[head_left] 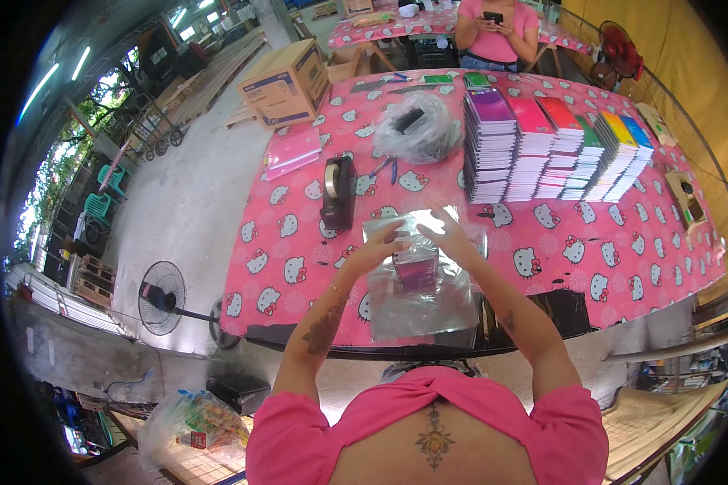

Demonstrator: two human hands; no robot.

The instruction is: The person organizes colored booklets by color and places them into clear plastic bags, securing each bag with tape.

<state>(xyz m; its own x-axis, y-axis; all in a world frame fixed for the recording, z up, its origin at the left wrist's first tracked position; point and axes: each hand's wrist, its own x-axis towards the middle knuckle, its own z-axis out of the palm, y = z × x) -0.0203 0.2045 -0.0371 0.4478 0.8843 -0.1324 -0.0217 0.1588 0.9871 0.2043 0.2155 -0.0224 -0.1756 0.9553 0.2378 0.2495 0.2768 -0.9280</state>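
A purple notebook (417, 275) lies at the near side of the table, in front of my body. Shiny clear plastic film (429, 311) is spread around it and reaches toward the table edge. My left hand (378, 246) is over the left side of the film, fingers stretched apart. Over the far right part of the film is my right hand (451, 240), its thumb and fingers spread. Neither hand shows anything gripped. Whether the fingertips touch the film cannot be made out. The glare hides part of the notebook.
A black tape dispenser (339, 192) stands left of the film. Tall notebook stacks (489, 149) line the right side. A crumpled plastic bag (419, 129), a cardboard box (285, 84) and pink sheets (292, 153) sit farther back. Beyond the table, a person (497, 32) holds a phone.
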